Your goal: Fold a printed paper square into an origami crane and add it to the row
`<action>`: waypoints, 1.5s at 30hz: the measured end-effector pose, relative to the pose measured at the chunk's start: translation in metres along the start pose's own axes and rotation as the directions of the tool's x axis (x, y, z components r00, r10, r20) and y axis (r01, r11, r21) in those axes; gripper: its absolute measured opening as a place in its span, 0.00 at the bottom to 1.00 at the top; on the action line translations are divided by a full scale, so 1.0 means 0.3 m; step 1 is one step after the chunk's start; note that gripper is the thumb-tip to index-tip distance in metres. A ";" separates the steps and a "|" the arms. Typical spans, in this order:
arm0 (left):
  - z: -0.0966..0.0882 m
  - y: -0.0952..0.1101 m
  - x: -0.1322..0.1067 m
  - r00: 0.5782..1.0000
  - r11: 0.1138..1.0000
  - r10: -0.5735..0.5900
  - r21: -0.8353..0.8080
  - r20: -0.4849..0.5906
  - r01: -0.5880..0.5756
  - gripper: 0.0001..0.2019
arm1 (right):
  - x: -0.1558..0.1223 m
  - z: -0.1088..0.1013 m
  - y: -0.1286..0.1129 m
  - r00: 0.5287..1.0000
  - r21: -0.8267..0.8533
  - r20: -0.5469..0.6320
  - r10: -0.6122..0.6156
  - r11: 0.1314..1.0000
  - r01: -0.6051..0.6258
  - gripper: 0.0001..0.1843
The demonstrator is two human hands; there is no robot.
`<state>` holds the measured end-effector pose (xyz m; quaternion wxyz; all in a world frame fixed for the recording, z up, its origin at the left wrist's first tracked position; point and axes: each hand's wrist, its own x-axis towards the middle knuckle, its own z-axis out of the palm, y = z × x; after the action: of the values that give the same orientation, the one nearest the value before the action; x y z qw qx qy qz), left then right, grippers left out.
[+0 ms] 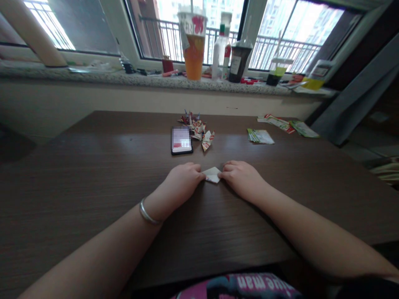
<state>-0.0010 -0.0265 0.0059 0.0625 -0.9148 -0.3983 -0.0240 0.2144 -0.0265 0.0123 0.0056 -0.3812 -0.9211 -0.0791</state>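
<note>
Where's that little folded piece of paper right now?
In the head view, the folded paper is near the middle, between the left hand and right hand, below and to the right of the phone.

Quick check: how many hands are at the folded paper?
2: the left hand at the left side of the folded paper, the right hand at its right side. No others show.

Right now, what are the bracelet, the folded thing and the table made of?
Bracelet: probably metal, smooth and silvery, with a bright shine.
Folded thing: most likely paper, pale and dull, with straight edges.
Table: wood or wood-look surface, brown with fine streaks and a soft sheen; can't tell which.
</note>
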 end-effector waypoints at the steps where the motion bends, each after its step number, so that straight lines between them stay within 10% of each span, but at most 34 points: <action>1: -0.005 0.003 -0.003 1.000 1.000 0.001 0.011 0.008 -0.002 0.09 | 0.000 -0.005 -0.003 1.000 -0.013 0.004 -0.004 1.000 0.004 0.11; 22: -0.079 0.027 -0.032 0.966 0.980 -0.189 0.090 0.175 0.175 0.10 | -0.038 -0.026 0.063 0.998 0.200 0.056 0.013 0.979 -0.024 0.12; 31: -0.052 -0.023 -0.033 0.979 0.986 -0.166 0.009 0.116 0.166 0.09 | -0.036 -0.026 0.080 0.997 0.307 0.045 0.067 0.949 -0.077 0.11; 41: -0.024 -0.015 -0.018 0.944 0.940 -0.328 -0.116 -0.046 0.321 0.12 | -0.022 0.010 -0.024 0.999 -0.031 -0.034 -0.016 0.999 0.015 0.14; 45: -0.003 -0.001 -0.011 0.975 0.967 -0.186 -0.197 -0.123 0.159 0.12 | -0.018 0.009 -0.044 0.997 -0.026 -0.015 0.076 0.997 -0.076 0.14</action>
<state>-0.0035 -0.0289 0.0065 0.0025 -0.8744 -0.4673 -0.1308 0.2092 -0.0392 0.0075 0.0099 -0.4154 -0.9047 -0.0938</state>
